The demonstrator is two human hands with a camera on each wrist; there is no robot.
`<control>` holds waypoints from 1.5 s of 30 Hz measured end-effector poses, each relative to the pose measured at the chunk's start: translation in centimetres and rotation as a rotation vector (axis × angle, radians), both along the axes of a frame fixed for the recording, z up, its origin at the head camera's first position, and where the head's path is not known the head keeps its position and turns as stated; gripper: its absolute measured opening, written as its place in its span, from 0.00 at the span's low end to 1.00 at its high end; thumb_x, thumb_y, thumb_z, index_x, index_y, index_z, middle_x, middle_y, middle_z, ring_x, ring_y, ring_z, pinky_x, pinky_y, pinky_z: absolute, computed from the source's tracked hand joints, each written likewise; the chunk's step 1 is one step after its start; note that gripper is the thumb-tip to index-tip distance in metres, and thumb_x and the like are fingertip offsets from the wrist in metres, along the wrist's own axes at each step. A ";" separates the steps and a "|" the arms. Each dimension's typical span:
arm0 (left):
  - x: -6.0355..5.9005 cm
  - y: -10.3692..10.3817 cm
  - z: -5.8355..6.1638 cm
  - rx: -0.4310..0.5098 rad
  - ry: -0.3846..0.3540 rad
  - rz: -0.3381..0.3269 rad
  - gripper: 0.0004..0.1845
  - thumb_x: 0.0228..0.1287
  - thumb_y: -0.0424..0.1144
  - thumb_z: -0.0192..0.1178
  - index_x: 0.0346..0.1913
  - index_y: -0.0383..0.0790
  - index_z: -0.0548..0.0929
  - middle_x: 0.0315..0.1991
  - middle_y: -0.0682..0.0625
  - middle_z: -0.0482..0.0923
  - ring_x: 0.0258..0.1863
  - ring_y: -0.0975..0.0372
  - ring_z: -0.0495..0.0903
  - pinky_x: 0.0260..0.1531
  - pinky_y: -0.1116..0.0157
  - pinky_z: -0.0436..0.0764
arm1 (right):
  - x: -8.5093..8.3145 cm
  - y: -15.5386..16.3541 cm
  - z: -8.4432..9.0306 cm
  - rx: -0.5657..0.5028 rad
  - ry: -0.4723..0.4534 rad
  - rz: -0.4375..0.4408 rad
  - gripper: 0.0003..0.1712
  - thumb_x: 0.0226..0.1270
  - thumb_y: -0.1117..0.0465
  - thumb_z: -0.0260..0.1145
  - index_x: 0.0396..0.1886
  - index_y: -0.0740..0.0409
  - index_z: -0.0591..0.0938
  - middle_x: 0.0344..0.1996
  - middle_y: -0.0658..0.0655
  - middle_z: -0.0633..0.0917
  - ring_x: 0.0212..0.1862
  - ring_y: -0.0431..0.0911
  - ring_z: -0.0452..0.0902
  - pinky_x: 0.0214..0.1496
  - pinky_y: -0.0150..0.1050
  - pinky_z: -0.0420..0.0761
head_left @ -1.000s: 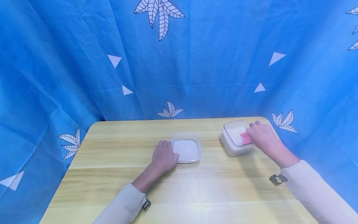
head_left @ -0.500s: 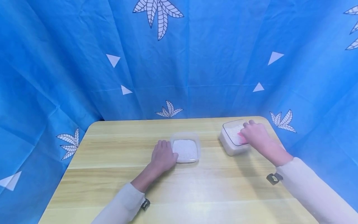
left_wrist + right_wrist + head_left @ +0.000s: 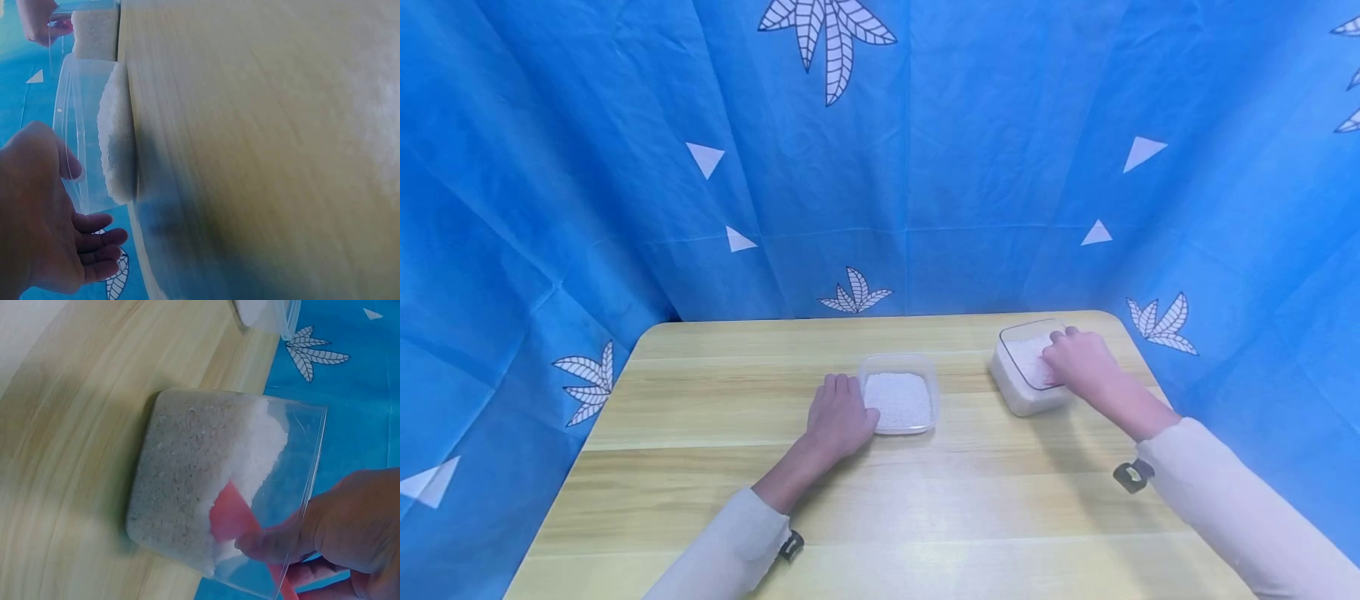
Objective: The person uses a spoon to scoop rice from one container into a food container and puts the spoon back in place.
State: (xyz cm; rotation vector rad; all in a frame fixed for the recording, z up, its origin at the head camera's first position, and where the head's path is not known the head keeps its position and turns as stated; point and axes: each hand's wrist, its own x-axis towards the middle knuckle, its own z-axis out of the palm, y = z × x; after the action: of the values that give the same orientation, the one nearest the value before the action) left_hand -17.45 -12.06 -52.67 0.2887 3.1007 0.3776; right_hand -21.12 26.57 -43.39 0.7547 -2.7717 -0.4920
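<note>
Looked like a scooping job to me. The right hand (image 3: 1081, 365) had its fingers bent round the handle of a red scoop (image 3: 235, 517), thumb laid along it, with the blade partly sunk in the white grains (image 3: 187, 447) of the clear square tub (image 3: 1032, 403), which sat near the far right corner of the wooden table (image 3: 700, 492). Rice would be my guess, but the grains were too small to be sure. The hold on the handle was closed up; couldn't tell how hard it squeezed.

Doing this bit well probably came down to blade angle: slide in shallow, then level the scoop before lifting. There was bare wall above the grains, so room to level off under the rim and let loose bits drop back. No hand braced that tub, so a hard sideways shove might have slid it.

The left hand (image 3: 841, 418) was over by the shallow plastic tub (image 3: 895, 364), left of the other one, also part-filled. Its thumb was at the rim, fingers loose and spread along the left outside, not clamped on anything. Seemed plenty for steadying; squeezing might have flexed thin walls.
</note>
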 end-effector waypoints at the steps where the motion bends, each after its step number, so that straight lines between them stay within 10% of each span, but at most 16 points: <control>1: 0.0 0.0 0.0 0.000 0.001 0.001 0.22 0.61 0.49 0.53 0.45 0.30 0.75 0.39 0.43 0.70 0.41 0.52 0.65 0.45 0.59 0.68 | 0.0 0.0 0.0 -0.006 -0.011 -0.008 0.09 0.52 0.60 0.79 0.22 0.55 0.85 0.26 0.61 0.83 0.28 0.54 0.77 0.20 0.49 0.80; 13: 0.1 0.0 0.2 -0.012 -0.008 -0.005 0.23 0.62 0.49 0.53 0.45 0.29 0.75 0.39 0.42 0.69 0.41 0.52 0.64 0.45 0.59 0.68 | 0.1 0.3 0.5 -0.100 -0.109 -0.090 0.10 0.67 0.62 0.71 0.27 0.62 0.86 0.29 0.62 0.82 0.30 0.55 0.75 0.21 0.50 0.80; 22: 0.1 0.1 0.2 -0.025 -0.007 -0.009 0.23 0.62 0.50 0.52 0.46 0.30 0.75 0.40 0.43 0.70 0.41 0.52 0.65 0.45 0.59 0.69 | 0.2 0.8 0.6 -0.140 -0.133 -0.087 0.07 0.55 0.77 0.68 0.25 0.62 0.85 0.29 0.61 0.82 0.29 0.54 0.74 0.23 0.49 0.81; 35: 0.1 0.1 0.1 -0.011 -0.032 0.004 0.25 0.63 0.51 0.53 0.49 0.30 0.75 0.40 0.43 0.69 0.41 0.53 0.64 0.45 0.59 0.68 | 0.3 1.4 1.1 -0.219 -0.231 -0.136 0.13 0.56 0.80 0.62 0.25 0.61 0.86 0.40 0.66 0.87 0.32 0.52 0.77 0.33 0.42 0.76; 45: 0.1 0.1 0.4 0.003 -0.028 0.007 0.24 0.63 0.50 0.53 0.48 0.29 0.75 0.40 0.43 0.70 0.42 0.52 0.64 0.46 0.58 0.69 | 0.5 2.2 1.1 -0.367 -0.254 -0.119 0.08 0.60 0.75 0.70 0.34 0.61 0.92 0.30 0.58 0.84 0.31 0.48 0.74 0.36 0.43 0.78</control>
State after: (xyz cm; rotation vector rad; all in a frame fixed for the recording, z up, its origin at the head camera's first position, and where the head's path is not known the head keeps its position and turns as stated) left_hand -17.32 -11.92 -52.28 0.2700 3.0745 0.3824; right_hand -20.65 28.82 -42.29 0.6022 -3.0234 0.1063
